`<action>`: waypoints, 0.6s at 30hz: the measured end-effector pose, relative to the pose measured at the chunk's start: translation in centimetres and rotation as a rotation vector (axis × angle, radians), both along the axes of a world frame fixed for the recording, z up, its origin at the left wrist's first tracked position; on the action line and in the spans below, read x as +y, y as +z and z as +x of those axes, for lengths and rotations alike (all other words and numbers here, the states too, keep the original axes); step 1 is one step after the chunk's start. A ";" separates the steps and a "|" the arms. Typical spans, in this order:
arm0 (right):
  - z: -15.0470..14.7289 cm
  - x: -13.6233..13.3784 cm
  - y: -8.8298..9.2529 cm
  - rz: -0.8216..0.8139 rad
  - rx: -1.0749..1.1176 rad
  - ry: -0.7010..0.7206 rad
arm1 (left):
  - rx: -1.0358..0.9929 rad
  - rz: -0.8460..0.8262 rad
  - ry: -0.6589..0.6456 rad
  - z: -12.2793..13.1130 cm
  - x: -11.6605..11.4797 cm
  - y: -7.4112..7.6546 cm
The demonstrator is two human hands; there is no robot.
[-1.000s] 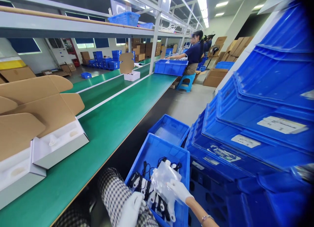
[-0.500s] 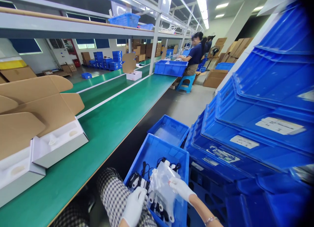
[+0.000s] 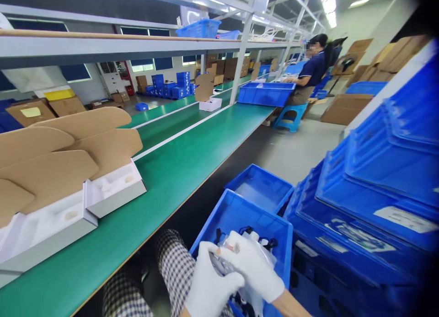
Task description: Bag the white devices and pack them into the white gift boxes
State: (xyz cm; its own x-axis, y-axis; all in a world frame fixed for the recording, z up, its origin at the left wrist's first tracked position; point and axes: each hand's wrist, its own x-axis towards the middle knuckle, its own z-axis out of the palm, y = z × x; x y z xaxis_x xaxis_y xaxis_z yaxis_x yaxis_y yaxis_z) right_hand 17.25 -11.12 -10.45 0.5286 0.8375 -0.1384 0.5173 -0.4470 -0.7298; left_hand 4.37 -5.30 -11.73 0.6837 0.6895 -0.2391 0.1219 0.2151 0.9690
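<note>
Both of my hands wear white gloves and meet above a blue bin [image 3: 286, 253] beside my knees. My left hand [image 3: 211, 282] curves its thumb and fingers around a greyish bundle in a clear plastic bag [image 3: 221, 264]. My right hand [image 3: 255, 264] closes on the same bag from the other side, fingertips bent inward. What the bag contains is hidden by the gloves. Beneath the hands, the bin holds white parts with black cables [image 3: 264, 240] and more clear plastic, mostly covered.
To the left runs a green work surface [image 3: 178, 170] carrying open white boxes [image 3: 118, 189] with brown lids. Another blue bin [image 3: 260, 184] sits beyond mine. Stacked blue bins [image 3: 370, 212] rise on the right. Farther off, a person [image 3: 312, 70] works by a blue bin [image 3: 265, 94].
My hands have come together and risen over the bin, now both on the plastic bag. Earlier they were apart, the right on the plastic. The view has turned left.
</note>
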 end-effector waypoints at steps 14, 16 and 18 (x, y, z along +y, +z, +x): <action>-2.9 4.7 -1.1 0.022 -0.237 0.261 | 0.276 0.196 0.393 -5.7 8.4 -2.3; -3.3 5.1 -2.6 0.027 -0.251 0.294 | 0.171 0.065 0.442 -5.3 8.6 -3.4; -3.2 5.6 -4.2 0.028 -0.240 0.299 | 0.050 -0.065 0.506 -4.6 8.5 -4.5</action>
